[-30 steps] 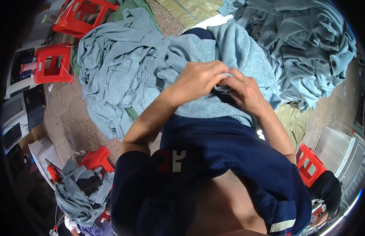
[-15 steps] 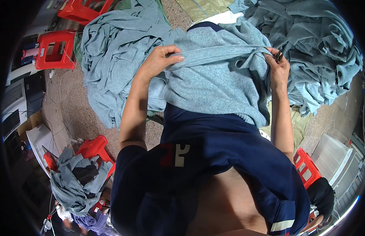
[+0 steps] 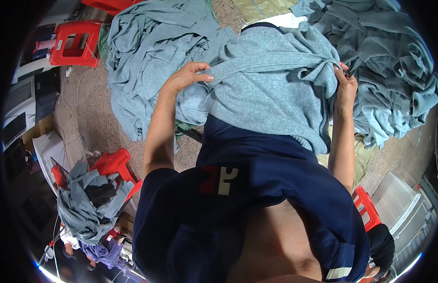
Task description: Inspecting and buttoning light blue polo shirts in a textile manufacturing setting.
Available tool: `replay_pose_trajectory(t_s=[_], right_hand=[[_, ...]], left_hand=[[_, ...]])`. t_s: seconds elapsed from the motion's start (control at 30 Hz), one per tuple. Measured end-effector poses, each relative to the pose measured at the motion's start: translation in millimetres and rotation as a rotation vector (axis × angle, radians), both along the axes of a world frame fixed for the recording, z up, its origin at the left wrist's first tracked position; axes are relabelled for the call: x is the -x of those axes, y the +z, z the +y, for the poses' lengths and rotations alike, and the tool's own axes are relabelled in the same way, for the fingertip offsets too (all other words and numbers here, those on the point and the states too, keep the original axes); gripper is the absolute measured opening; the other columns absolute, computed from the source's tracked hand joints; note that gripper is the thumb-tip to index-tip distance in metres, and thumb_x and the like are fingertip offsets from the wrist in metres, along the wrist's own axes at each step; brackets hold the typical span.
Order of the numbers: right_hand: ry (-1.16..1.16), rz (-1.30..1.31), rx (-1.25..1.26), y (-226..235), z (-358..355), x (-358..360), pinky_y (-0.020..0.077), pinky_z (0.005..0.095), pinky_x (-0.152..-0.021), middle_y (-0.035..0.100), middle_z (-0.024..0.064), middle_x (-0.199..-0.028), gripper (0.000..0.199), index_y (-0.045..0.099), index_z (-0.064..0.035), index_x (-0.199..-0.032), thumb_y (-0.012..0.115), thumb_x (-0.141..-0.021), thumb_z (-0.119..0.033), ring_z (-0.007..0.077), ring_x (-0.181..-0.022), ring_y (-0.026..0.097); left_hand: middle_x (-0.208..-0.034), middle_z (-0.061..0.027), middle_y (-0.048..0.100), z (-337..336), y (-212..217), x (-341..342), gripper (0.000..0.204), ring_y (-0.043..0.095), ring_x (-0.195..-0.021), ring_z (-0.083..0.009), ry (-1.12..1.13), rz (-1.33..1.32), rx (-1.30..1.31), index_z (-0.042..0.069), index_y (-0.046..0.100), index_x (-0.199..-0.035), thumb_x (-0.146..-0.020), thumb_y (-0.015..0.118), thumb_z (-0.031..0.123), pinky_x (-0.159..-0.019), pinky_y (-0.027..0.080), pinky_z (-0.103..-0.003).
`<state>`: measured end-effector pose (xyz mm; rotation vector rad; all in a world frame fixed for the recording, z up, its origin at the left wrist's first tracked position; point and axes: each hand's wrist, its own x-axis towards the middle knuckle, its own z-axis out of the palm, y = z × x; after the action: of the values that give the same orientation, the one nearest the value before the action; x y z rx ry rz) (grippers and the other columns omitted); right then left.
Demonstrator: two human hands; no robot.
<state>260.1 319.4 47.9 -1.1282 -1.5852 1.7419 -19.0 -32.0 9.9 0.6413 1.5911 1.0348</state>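
Observation:
A light blue-grey knit garment (image 3: pixel 271 94) lies across my lap, over dark navy clothing. Its long narrow band (image 3: pixel 275 62) runs between my two hands. At the band's left end, my left hand (image 3: pixel 185 78) has thumb and forefinger closed on the edge of the knit. My right hand (image 3: pixel 345 92) grips the other end, where the fabric bunches into a loop. A small dark tool (image 3: pixel 349 73) pokes out from the fingers of that hand; its kind is partly hidden, though it looks like thread snips.
Heaps of similar knits lie at left (image 3: pixel 153 70) and right (image 3: pixel 388 61). Red plastic stools (image 3: pixel 77 43) stand at far left; another red stool (image 3: pixel 116 165) at lower left is beside a grey knit pile (image 3: pixel 89 207). A person in black (image 3: pixel 381 245) is at lower right.
The whole view has shifted a little. The band is slacker and more spread out near my right hand. Both hands keep their hold on the garment.

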Motion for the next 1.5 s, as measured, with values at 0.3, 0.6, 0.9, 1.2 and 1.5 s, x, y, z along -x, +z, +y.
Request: replay_pose_trajectory(t_s=[0.3, 0.6, 0.9, 1.2, 1.5], right_hand=[[-0.002, 0.057, 0.050, -20.1, 14.4, -7.7, 0.0455, 0.0240, -0.082, 0.068, 0.0067, -0.098, 0.025, 0.062, 0.0018, -0.110, 0.062, -0.089, -0.012, 0.0128, -0.086, 0.062], [-0.083, 0.082, 0.104, -12.4, 9.1, -3.0, 0.0451, 0.0258, -0.083, 0.068, 0.0073, -0.098, 0.024, 0.066, 0.0017, -0.106, 0.064, -0.084, -0.008, 0.0144, -0.087, 0.062], [-0.075, 0.236, 0.396, -23.8, 30.6, -14.1, 0.0516, 0.0320, -0.079, 0.069, 0.0096, -0.093, 0.017, 0.065, -0.0011, -0.100, 0.060, -0.087, -0.009, 0.0199, -0.082, 0.066], [0.025, 0.106, -0.633, 43.8, 18.9, -11.8, 0.0477, 0.0238, -0.079, 0.058, 0.0061, -0.118, 0.026, 0.067, -0.0034, -0.103, 0.063, -0.080, 0.007, 0.0130, -0.097, 0.060], [1.002, 0.145, -0.392, 94.3, -90.6, 41.3, 0.0467, 0.0277, -0.075, 0.058, 0.0088, -0.119, 0.021, 0.067, -0.0023, -0.089, 0.059, -0.071, 0.005, 0.0160, -0.089, 0.059]], left_hand=[[-0.094, 0.0015, 0.063, -48.1, -21.0, 3.8, 0.034, 0.054, -0.090, -0.0085, 0.139, -0.031, 0.090, -0.001, 0.066, -0.100, -0.074, 0.078, 0.016, -0.086, 0.040, -0.024], [-0.096, -0.0012, 0.065, -93.2, -33.8, 12.1, 0.040, 0.056, -0.091, -0.0109, 0.240, -0.051, 0.179, -0.003, 0.065, -0.104, -0.072, 0.079, 0.017, -0.087, 0.040, -0.026], [-0.093, 0.0039, 0.062, -102.5, 2.4, 16.9, 0.037, 0.054, -0.088, -0.0079, 0.206, 0.135, 0.287, -0.002, 0.065, -0.102, -0.084, 0.069, 0.029, -0.087, 0.038, -0.023], [-0.075, 0.0082, 0.056, 8.5, 144.2, -16.6, 0.018, 0.048, -0.068, -0.0012, 0.370, 0.143, -0.306, 0.002, 0.066, -0.089, -0.090, 0.063, 0.019, -0.062, 0.039, -0.019], [-0.067, 0.0038, 0.055, 107.1, 131.9, -77.6, 0.023, 0.047, -0.064, -0.0040, -0.209, 0.101, -0.333, 0.000, 0.066, -0.089, -0.088, 0.066, 0.024, -0.057, 0.038, -0.022]])
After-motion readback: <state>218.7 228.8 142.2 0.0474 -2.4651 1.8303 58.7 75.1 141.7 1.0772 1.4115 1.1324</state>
